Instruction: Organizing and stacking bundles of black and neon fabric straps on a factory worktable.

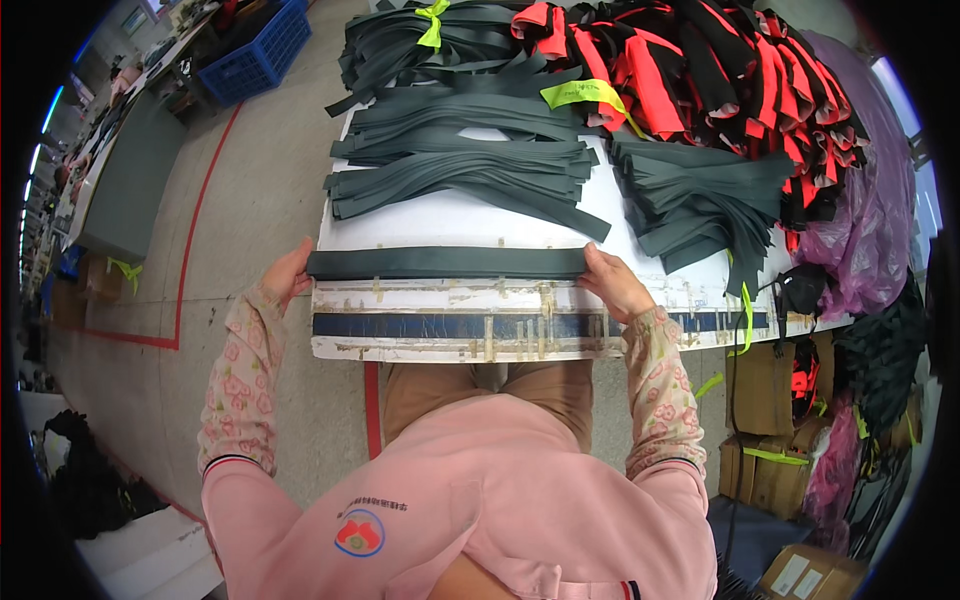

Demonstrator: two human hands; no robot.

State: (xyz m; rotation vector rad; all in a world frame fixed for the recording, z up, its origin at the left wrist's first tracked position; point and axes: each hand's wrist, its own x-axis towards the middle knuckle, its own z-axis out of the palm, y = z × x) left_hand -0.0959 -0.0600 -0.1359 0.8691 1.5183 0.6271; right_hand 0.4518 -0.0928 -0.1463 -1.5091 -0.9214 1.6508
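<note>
A dark green-grey fabric strip [445, 263] lies straight across the near part of the white work table [400, 233]. My left hand [288, 272] pinches its left end at the table's edge. Its right end is between the thumb and fingers of my right hand [615, 284]. Whether it is one strip or several layers I cannot tell. Nearer to me, a navy band [420, 325] runs along the table, crossed by worn tape. Just beyond the held strip lies a loose bundle of similar strips [460, 178].
More strips are heaped at the right [690, 200] and far back [430, 50], one bundle tied with yellow-green ribbon [432, 25]. Black and coral-red fabric pieces [690, 70] pile up at the back right beside purple plastic sheeting [870, 210]. Cardboard boxes [770, 475] stand below right; a blue crate [255, 55] sits far left.
</note>
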